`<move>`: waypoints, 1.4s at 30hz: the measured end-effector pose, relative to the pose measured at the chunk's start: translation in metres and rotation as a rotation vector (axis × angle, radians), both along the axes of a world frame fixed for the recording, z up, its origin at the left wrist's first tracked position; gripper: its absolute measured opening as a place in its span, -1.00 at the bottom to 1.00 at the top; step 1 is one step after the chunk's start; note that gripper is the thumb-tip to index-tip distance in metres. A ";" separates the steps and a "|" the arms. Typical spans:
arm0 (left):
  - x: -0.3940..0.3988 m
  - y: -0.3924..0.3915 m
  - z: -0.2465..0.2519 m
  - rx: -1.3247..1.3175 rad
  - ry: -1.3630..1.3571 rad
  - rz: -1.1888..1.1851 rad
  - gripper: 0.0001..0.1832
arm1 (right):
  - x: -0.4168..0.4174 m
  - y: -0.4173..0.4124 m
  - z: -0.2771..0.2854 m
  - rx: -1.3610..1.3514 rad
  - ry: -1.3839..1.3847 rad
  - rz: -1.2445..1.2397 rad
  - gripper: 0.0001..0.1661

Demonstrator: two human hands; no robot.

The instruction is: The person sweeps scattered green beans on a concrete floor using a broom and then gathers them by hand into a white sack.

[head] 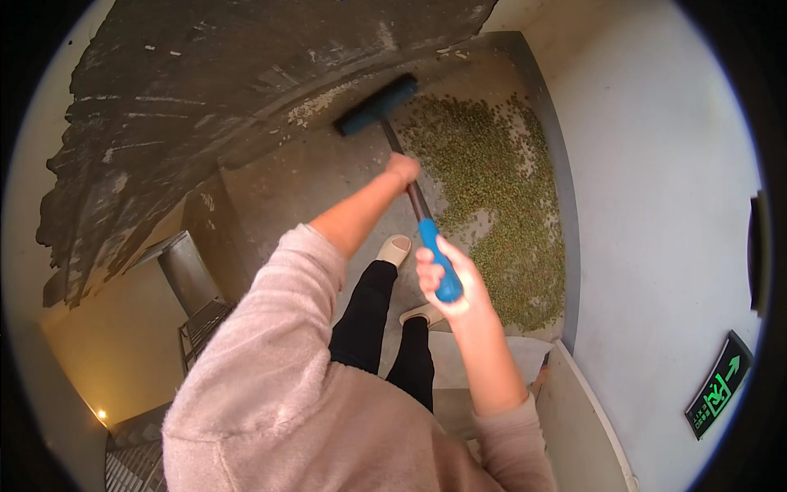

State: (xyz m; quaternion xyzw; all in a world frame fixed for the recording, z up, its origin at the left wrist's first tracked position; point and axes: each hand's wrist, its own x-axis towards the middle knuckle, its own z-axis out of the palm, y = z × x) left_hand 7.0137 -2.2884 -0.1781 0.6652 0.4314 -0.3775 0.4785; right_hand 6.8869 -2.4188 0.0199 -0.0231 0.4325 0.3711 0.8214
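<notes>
A push broom with a blue head [380, 104] slants across the concrete floor before me. My left hand [403, 170] is wrapped around the middle of its dark pole [420, 202]. Nearer my body, my right hand [452, 277] grips the blue handle sleeve [440, 258] at the pole's end. The broom head is by the base of the dark wall; its bristles are blurred. To the right spreads a thin layer of small green-brown seeds or pods [492, 184], possibly peppercorns, with bare patches among them. A few lie scattered close to the pole.
The dark, scuffed wall [184, 80] has ragged paint edges, with pale flakes [320, 104] along its foot. A white wall [639, 184] with a lit exit sign [719, 386] rises at right. My feet wear pale slippers [395, 251]. A pale panel [581, 406] stands lower right; stairs [132, 464] lie lower left.
</notes>
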 end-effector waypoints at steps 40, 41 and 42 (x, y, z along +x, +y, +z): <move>-0.162 -0.177 0.079 -0.369 -0.083 -0.321 -0.16 | -0.171 -0.108 0.120 -0.352 0.153 -0.139 -0.77; -0.154 -0.169 0.064 -0.226 -0.210 -0.332 -0.16 | -0.166 -0.111 0.105 -0.275 0.162 -0.149 -0.77; -0.139 -0.160 0.055 -0.145 -0.286 -0.351 -0.12 | -0.156 -0.111 0.089 -0.242 0.154 -0.138 -0.82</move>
